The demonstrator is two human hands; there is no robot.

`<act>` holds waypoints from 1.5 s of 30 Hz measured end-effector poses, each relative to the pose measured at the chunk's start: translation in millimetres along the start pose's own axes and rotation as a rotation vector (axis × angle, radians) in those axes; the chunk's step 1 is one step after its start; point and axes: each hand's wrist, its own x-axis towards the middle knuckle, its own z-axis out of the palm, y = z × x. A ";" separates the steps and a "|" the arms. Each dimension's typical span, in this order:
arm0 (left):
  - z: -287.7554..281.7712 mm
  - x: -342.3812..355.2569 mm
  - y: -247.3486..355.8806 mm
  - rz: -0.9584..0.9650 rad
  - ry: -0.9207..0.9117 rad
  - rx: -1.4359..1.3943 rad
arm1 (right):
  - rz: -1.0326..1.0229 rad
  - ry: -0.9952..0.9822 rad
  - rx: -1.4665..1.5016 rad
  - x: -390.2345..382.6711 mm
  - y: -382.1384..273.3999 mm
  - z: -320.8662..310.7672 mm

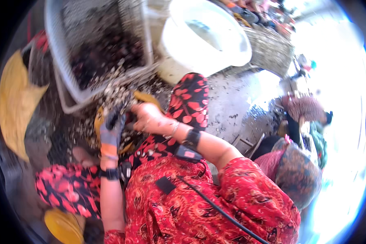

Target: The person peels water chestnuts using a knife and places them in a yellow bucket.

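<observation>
My left hand (114,124), in a grey glove with an orange cuff and dark fingers, is curled at the middle left, just below a heap of small pale pieces (114,95). My bare right hand (146,118) is beside it with fingers bent toward it; what they hold between them is blurred and partly hidden. A yellow object (148,97) lies behind my right hand. Above my hands, a white plastic crate (75,87) holds dark small lumps (110,55).
A large white tub (177,49) stands beside the crate, a woven basket (272,49) behind it. A yellow sheet (16,105) lies at left, a yellow item (63,223) at lower left. Other people (297,171) sit at the right on the wet floor (236,101).
</observation>
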 end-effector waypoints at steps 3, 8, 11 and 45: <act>7.4 3.6 -34.6 0.016 -0.092 -0.042 | -0.037 -0.061 -0.159 -7.4 4.1 -3.7; 1.2 -11.5 -23.9 -0.299 -0.117 -0.545 | -0.065 -0.022 -0.137 -14.7 3.2 0.0; -4.2 -11.5 -22.2 -0.241 -0.100 -0.556 | -0.053 -0.018 -0.009 -9.8 1.6 4.1; -24.4 -7.2 -22.8 0.050 0.055 0.126 | -0.151 0.229 -0.088 -6.0 10.2 -21.0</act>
